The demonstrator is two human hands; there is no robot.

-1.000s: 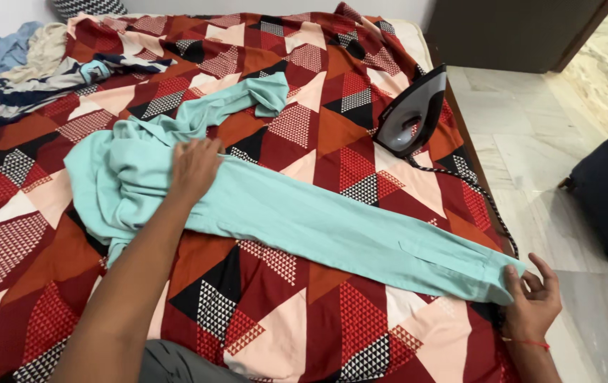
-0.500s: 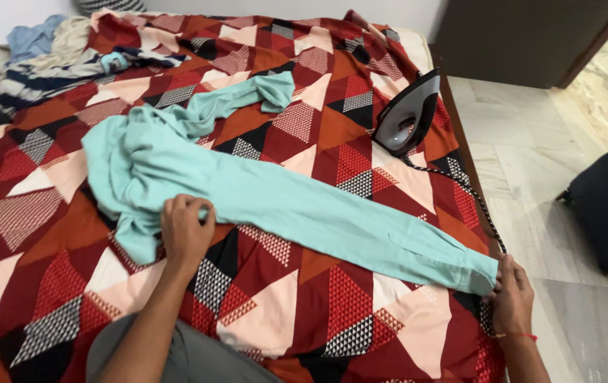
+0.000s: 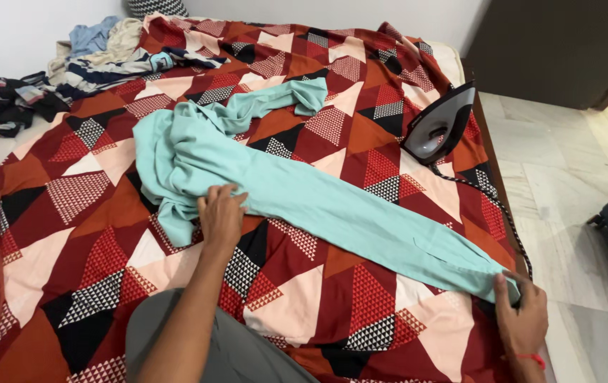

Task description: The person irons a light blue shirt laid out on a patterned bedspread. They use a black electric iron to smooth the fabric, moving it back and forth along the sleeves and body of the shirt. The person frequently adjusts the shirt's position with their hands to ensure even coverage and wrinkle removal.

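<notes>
The left hand (image 3: pixel 220 216) is pinching the shirt (image 3: pixel 304 195) at its sleeve's lower edge; the right hand (image 3: pixel 524 312) is gripping the cuff, stretching the sleeve flat across the bedspread (image 3: pixel 70 213). The iron (image 3: pixel 440 126) is standing upright nearby.

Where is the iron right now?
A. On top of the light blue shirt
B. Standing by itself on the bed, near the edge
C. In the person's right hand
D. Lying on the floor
B. The iron stands on its heel on the patterned bedsheet near the bed's edge, apart from both hands; the right hand pinches the cuff of the light blue shirt, and the left hand grips it near the shoulder.
</notes>
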